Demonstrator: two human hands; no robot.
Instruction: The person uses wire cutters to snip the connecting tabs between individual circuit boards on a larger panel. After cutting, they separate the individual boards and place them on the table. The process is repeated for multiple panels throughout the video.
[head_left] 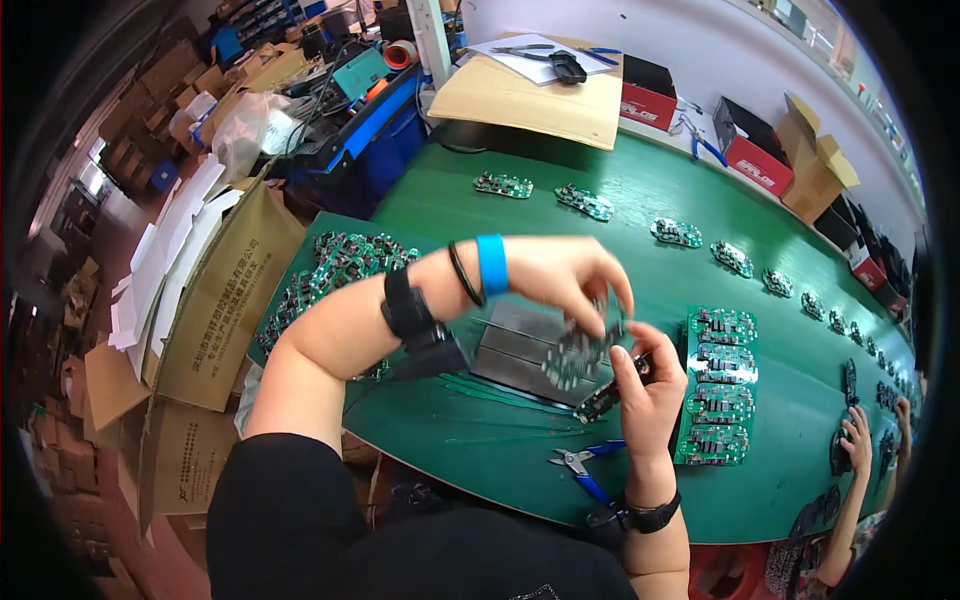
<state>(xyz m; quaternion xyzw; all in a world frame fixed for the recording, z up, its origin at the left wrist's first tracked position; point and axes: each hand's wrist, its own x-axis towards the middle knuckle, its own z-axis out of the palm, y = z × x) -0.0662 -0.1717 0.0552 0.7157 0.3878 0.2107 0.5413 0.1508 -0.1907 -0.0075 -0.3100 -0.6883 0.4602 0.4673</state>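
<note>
Over the green table, my left hand (570,283) reaches across and pinches a green circuit board (572,358), blurred by motion. Close beside it, my right hand (650,390) has its thumb and fingers closed on another small circuit board (598,402), seen nearly edge-on. Beneath both hands lies a dark grey flat block (505,352) with grooves across it. Thin green board strips (500,395) lie along its near edge. Blue-handled side cutters (588,470) rest on the table below my right hand. A panel of several joined circuit boards (718,385) lies right of that hand.
A heap of circuit boards (335,270) sits left, behind my left forearm. Single boards (677,232) form a curved row toward the right. Cardboard (540,100), red boxes (755,150) and pliers (703,140) stand or lie at the back. Another person's hand (857,440) works far right.
</note>
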